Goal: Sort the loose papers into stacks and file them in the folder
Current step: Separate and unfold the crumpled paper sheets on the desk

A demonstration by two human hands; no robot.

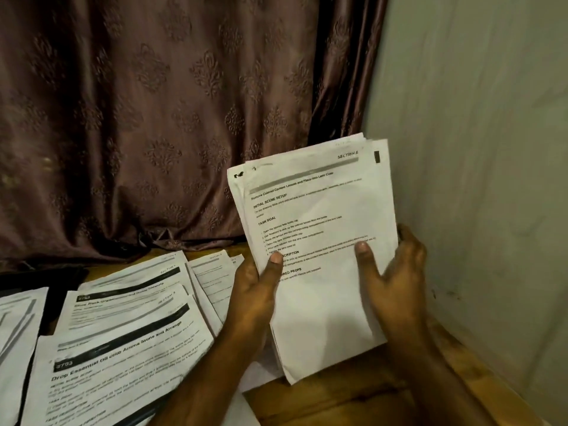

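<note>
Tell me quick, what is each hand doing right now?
Left hand: grips the sheaf of papers, thumb across the front.
Right hand: grips the same sheaf, thumb in front, fingers behind.

**Backdrop of curtain, wall and wood**

A brown patterned curtain (159,118) is hanging across the upper left of the frame. A pale wall (479,149) is filling the right side. A wooden table (353,395) is showing at lower right.
</note>
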